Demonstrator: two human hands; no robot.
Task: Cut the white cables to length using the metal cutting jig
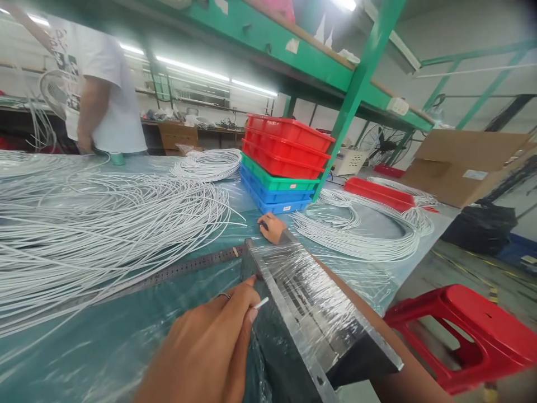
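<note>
Left hand: the lower centre of the frame is filled by the left hand point(213, 336), its grip narrowed to a pinch of thumb and fingers.
White cable end point(262, 304): held in that pinch, its short tip left protruding to the right of the fingertips; the rest is hidden by the hand.
Cable end to fixture: the tip is pointed toward the near side of the metal fixture point(325, 299); whether the two are touching cannot be told.
Right hand: the right hand point(272, 228) is seen at the fixture's far end, just above the centre of the frame, fingers curled; whether anything is held cannot be told. Its forearm is stretched along the fixture's right side.
Fixture: slanted from centre to lower right, its top wrapped in shiny clear film.
Steel ruler point(193, 264): laid left of the fixture, partly covered by the loose white cables point(126, 224) spread across the left.
Plastic crates point(285, 162): stacked upper centre, red over green over blue.
Coiled white cables point(356, 240): laid right of the crates.
Red stool point(470, 330): seen at lower right.
Person in a white shirt point(113, 95): seen standing at upper left.
</note>
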